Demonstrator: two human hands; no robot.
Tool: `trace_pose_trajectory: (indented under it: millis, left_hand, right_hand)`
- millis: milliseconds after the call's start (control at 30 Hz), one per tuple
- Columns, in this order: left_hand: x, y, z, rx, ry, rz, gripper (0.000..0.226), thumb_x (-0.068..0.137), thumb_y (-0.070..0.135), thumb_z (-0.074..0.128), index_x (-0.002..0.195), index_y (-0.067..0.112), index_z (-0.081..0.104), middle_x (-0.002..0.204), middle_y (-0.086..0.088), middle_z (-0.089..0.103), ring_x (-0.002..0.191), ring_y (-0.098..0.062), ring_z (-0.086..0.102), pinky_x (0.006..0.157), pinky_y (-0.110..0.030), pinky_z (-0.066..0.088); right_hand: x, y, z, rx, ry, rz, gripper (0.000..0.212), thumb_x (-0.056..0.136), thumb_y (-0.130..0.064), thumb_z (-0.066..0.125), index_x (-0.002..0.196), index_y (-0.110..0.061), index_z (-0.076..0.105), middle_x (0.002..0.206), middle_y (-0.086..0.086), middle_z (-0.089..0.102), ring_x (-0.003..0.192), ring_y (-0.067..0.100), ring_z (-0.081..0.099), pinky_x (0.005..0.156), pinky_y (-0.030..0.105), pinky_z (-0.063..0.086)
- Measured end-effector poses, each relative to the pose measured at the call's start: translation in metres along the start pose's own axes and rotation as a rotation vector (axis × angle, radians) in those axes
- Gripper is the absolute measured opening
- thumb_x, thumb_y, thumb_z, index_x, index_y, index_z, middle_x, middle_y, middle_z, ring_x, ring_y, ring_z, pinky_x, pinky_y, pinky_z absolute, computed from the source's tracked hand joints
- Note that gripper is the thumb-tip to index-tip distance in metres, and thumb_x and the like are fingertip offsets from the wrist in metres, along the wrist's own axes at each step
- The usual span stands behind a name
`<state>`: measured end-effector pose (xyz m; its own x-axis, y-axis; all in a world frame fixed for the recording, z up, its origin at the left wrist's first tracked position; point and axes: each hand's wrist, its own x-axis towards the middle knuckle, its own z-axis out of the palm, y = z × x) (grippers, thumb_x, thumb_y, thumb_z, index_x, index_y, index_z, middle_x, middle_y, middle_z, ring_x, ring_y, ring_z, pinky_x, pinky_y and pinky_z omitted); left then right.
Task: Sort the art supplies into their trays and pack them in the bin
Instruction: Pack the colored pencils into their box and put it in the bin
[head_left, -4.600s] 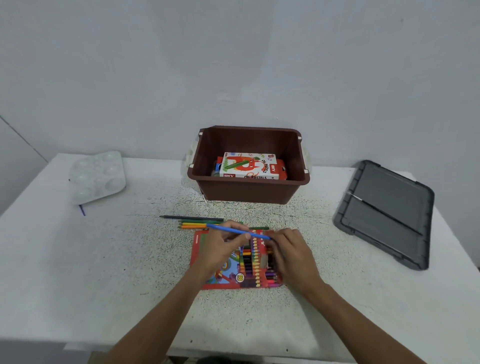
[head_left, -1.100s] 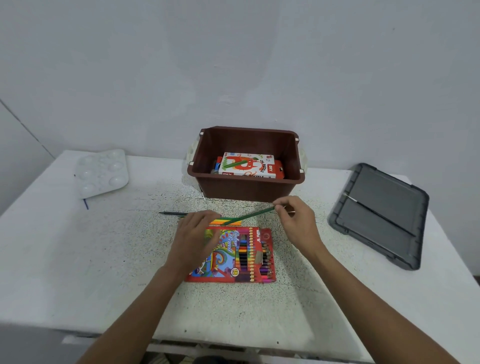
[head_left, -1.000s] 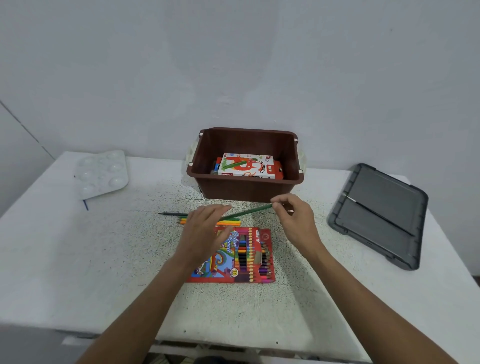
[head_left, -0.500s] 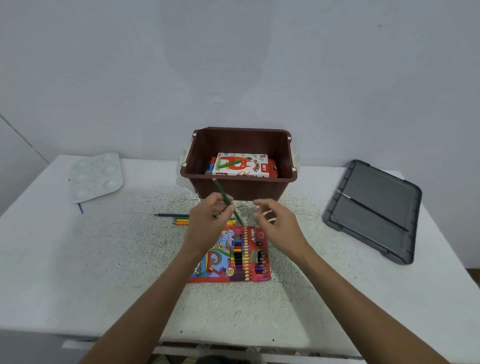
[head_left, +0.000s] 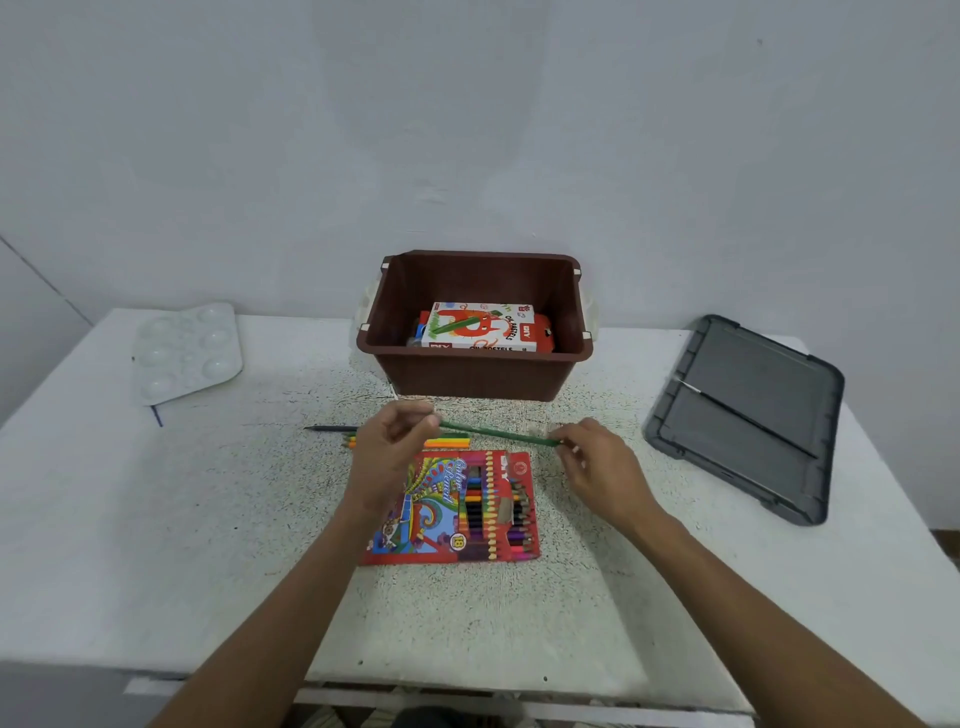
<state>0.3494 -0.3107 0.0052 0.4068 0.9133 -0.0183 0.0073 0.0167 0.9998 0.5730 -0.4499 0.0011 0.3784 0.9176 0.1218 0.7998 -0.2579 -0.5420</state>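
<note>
1. While both forearms come up from the bottom edge, the nearest thing on the white table (head_left: 156, 519) is the red colored pencil box (head_left: 457, 514). It's lying flat at frame centre, between the two wrists.
2. Just above that, the left hand (head_left: 392, 452) has its fingers curled round the left end of a green pencil (head_left: 498, 434). The right hand (head_left: 597, 470) pinches the right end with its fingertips, so the pencil sits roughly level between the hands, above the box's top edge in the frame.
3. Behind the left hand, a few loose pencils (head_left: 449, 442) (orange and yellow) lie side by side, and a dark pencil (head_left: 330, 428) pokes out to the left.
4. Further back at centre is the brown bin (head_left: 478, 376), open, with an oil pastels box (head_left: 480, 330) inside.
5. On the right there's a grey lid (head_left: 769, 374) lying flat with a thin brush-looking stick (head_left: 688, 385) on it. A white paint palette (head_left: 187, 353) is at the upper left of the table.
</note>
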Motion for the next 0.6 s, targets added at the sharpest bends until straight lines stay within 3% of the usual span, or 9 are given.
trace_pose_trajectory:
  millis: [133,267,433,600]
  left_hand:
    - [-0.002,-0.025,-0.03,0.455,0.057,0.114,0.002,0.094,0.019,0.065,0.095,0.021,0.064,0.094,0.009,0.069,0.088,-0.012,0.068,0.075,-0.031,0.058]
    - [-0.012,-0.057,-0.058,0.803,0.097,0.214,0.017,0.094,0.026,0.063,0.108,0.016,0.062,0.112,-0.002,0.063,0.096,-0.013,0.059,0.081,-0.033,0.053]
    - [-0.021,-0.078,-0.074,0.961,0.031,0.344,0.041,0.093,0.044,0.048,0.116,0.013,0.061,0.121,-0.006,0.062,0.103,-0.017,0.058,0.086,-0.033,0.05]
    - [-0.02,-0.08,-0.072,1.014,-0.012,0.392,0.046,0.092,0.049,0.045,0.117,0.015,0.062,0.121,-0.003,0.062,0.102,-0.015,0.061,0.085,-0.028,0.046]
  right_hand:
    - [-0.009,0.04,-0.012,-0.179,0.043,0.044,0.017,0.097,-0.012,0.057,0.107,-0.011,0.071,0.092,0.002,0.062,0.072,0.02,0.057,0.055,0.022,0.036]
    - [-0.017,0.07,-0.026,-0.303,0.089,0.019,0.012,0.093,-0.008,0.062,0.098,-0.006,0.072,0.081,0.005,0.061,0.061,0.025,0.053,0.048,0.027,0.037]
    - [-0.021,0.076,-0.03,-0.344,0.116,-0.059,0.006,0.086,-0.004,0.07,0.09,-0.005,0.073,0.071,0.004,0.055,0.052,0.022,0.045,0.045,0.023,0.028]
    - [-0.023,0.065,-0.019,-0.358,0.069,-0.126,0.012,0.082,-0.007,0.076,0.094,-0.009,0.074,0.075,0.006,0.061,0.054,0.021,0.051,0.048,0.023,0.03]
